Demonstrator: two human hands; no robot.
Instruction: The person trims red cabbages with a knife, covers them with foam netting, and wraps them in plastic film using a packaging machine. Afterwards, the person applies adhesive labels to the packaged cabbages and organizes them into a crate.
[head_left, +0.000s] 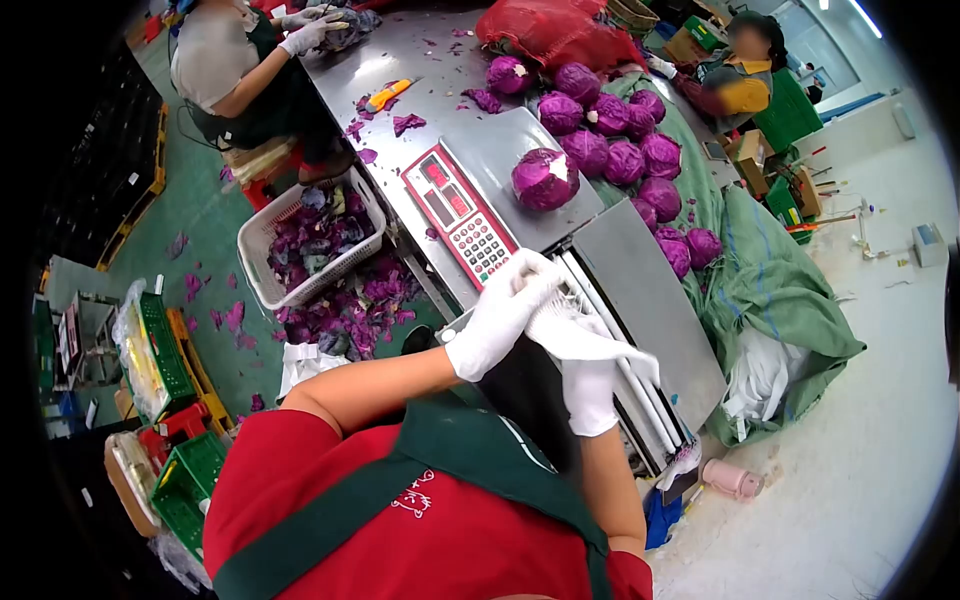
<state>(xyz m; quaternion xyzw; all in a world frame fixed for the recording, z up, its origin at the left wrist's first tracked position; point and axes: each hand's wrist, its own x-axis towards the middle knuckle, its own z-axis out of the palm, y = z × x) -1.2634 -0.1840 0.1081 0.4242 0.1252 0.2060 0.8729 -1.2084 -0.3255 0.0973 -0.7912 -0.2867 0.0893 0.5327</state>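
My left hand (pixel 508 312), in a white glove, is closed with its fingertips pinching a white knitted glove (pixel 585 338). My right hand (pixel 590 395), also gloved in white, is up against that glove. Its fingers are hidden by the fabric, so I cannot tell how they are bent. One loose end of the fabric flares out to the right. Both hands are over the near edge of a label-printing scale, just below its red-framed keypad (pixel 465 215). A single purple cabbage (pixel 545 180) rests on the scale's metal plate (pixel 500 140).
Several purple cabbages (pixel 625 160) are piled on green sacking beside the scale. An orange cutter (pixel 388 95) lies among leaf scraps. A white basket (pixel 310 285) of trimmings stands on the floor at left. Two co-workers are farther back. A pink bottle (pixel 733 480) is at lower right.
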